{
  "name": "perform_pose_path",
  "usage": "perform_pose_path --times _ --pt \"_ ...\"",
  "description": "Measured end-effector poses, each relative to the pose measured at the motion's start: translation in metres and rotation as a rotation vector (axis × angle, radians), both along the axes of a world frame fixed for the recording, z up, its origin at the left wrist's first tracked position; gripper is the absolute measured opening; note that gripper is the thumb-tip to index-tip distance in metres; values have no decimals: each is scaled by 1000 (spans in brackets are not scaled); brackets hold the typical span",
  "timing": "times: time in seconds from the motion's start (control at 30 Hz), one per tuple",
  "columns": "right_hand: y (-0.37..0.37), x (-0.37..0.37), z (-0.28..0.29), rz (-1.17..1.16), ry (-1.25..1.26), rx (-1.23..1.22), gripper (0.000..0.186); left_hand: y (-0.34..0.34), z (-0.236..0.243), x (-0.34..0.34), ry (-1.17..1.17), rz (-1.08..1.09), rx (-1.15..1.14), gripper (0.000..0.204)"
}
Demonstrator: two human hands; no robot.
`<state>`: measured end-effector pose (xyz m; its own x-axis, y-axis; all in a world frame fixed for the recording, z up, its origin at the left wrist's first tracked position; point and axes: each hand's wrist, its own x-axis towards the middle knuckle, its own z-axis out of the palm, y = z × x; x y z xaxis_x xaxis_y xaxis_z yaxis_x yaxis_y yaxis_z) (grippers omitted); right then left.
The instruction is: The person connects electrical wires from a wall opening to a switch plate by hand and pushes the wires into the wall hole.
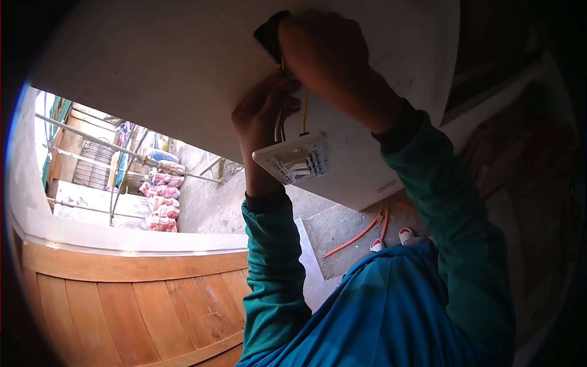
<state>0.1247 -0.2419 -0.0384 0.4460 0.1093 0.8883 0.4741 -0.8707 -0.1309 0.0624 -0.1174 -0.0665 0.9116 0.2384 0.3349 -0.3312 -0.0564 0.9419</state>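
The left hand (pixel 264 116) is pinched around thin wires (pixel 280 125) that run from an opening in the white wall (pixel 153 67) down to a white switch plate (pixel 293 158), which hangs tilted just below the hand. The right hand (pixel 327 58) is closed on a dark tool (pixel 269 33) at the opening. Orange pipes (pixel 358 235) lie on the floor below.

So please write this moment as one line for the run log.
left hand: pinching wires | right hand: at wall opening | switch plate: hanging on wires, off wall
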Motion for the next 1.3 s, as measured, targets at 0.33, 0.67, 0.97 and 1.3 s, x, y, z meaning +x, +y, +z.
perform_pose_path --times 0.33,0.67,0.97,1.3 --pt "12 12 6 69 324 124 16 0 0 1 11 -56 102 26" --pt "1 38 3 131 236 -98 22 -3 -11 9 78 -335 92 27" --pt "19 17 11 -34 343 347 21 -10 -12 2 -85 -500 -116 28" --pt "-40 -23 9 256 421 126 24 -19 -33 25 79 -613 -416 28"
